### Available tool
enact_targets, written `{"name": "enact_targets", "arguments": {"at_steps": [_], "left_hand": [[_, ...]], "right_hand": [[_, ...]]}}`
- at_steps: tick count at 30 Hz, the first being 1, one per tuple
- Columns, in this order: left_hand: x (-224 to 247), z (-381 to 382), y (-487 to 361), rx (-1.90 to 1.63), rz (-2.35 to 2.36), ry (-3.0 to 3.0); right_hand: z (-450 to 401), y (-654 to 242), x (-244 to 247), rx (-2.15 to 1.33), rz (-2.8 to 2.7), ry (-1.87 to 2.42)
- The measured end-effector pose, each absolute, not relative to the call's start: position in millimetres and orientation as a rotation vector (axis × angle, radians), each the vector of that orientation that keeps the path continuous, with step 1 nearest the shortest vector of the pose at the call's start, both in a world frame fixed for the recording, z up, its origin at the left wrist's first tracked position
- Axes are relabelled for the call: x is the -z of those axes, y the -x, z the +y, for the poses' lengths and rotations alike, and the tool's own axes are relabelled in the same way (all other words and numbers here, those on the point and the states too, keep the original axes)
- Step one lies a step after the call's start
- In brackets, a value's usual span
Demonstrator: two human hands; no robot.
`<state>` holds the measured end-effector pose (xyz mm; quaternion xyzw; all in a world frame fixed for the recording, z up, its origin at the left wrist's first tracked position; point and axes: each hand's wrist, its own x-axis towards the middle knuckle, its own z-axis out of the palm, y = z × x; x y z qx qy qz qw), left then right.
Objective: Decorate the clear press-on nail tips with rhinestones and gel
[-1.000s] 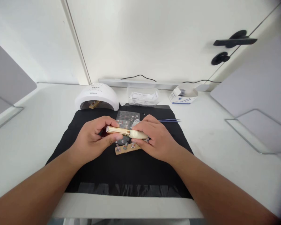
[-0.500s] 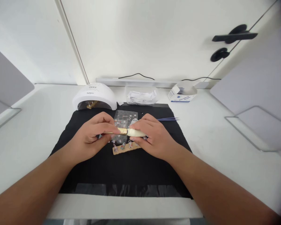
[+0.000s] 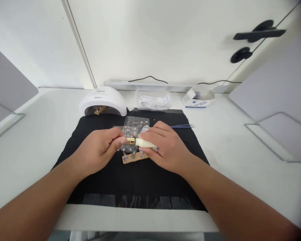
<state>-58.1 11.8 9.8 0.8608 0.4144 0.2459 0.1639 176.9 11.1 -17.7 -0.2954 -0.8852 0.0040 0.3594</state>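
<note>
My left hand is closed round a gold cap, its thumb and fingers pressed together at the left end. My right hand grips a cream-coloured bottle, which lies level and meets the cap end to end. Below them a wooden strip carries several small decorated nail tips, its right end hidden by my right hand. Clear sticker sheets with small charms lie behind and under my hands on a black mat.
A white nail lamp stands at the back left with another wooden strip inside. Behind the mat are a clear tray of packets and an open box. Blue tweezers lie right of my right hand.
The fingers of my left hand have curled in tighter round the gold cap, and the hand has turned. The whole view has shifted slightly.
</note>
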Motion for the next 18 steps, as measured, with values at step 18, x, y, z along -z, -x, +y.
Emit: {"name": "enact_targets", "arguments": {"at_steps": [18], "left_hand": [[-4.7, 18.0, 67.6, -0.916, 0.712, -2.7]], "right_hand": [[9.1, -177.1, 16.5, -0.094, -2.284, 0.723]]}}
